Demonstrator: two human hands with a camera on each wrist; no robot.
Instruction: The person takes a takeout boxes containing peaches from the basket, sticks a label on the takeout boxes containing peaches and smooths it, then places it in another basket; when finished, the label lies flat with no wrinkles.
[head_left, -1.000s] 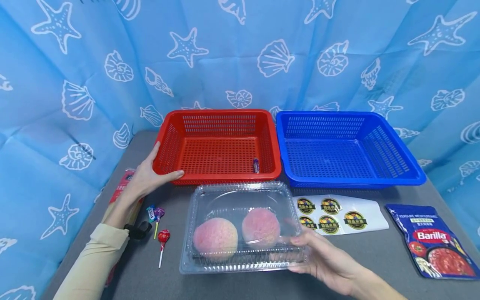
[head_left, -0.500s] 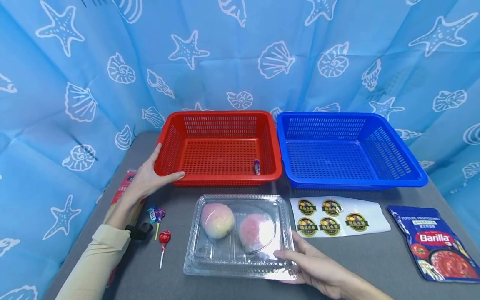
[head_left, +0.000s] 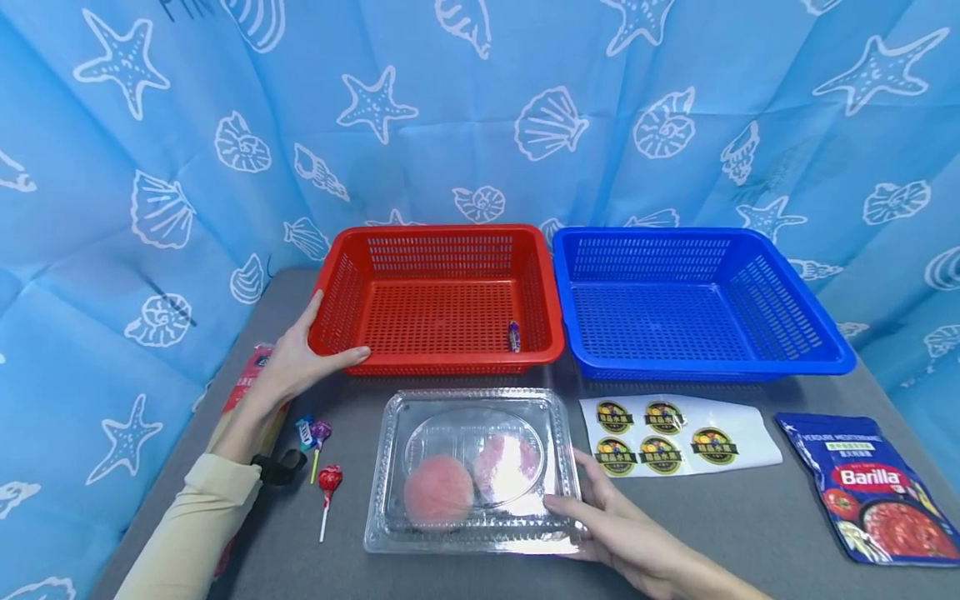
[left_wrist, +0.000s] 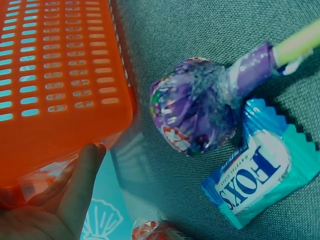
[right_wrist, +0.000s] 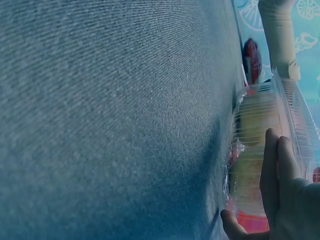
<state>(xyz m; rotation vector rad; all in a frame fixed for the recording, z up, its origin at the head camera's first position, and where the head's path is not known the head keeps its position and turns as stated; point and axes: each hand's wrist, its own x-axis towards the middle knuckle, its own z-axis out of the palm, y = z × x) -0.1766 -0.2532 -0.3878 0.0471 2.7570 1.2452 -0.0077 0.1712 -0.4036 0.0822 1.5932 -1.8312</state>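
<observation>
A clear plastic clamshell box (head_left: 472, 471) lies flat on the grey table with two pink peaches (head_left: 438, 492) inside. My right hand (head_left: 592, 510) holds its right front corner, fingers over the lid and thumb at the edge. The right wrist view shows the fingers (right_wrist: 277, 165) along the clamshell box (right_wrist: 260, 125). My left hand (head_left: 311, 350) rests on the left front corner of the red basket (head_left: 442, 362), fingers straight along its side and thumb along its front. In the left wrist view, the left hand (left_wrist: 70, 200) sits under the red basket's rim (left_wrist: 60, 125).
A small wrapped candy (head_left: 513, 335) lies in the red basket. The blue basket (head_left: 705, 367) stands to its right. In front of it are a sticker sheet (head_left: 675, 433) and a Barilla pouch (head_left: 873, 492). A purple lollipop (left_wrist: 192, 112), a Fox's candy (left_wrist: 260, 170) and a red lollipop (head_left: 327, 479) lie by my left wrist.
My right hand has brought the clamshell box down from a raised tilt to flat on the table, and the peaches rolled inside. The left hand stayed on the red basket.
</observation>
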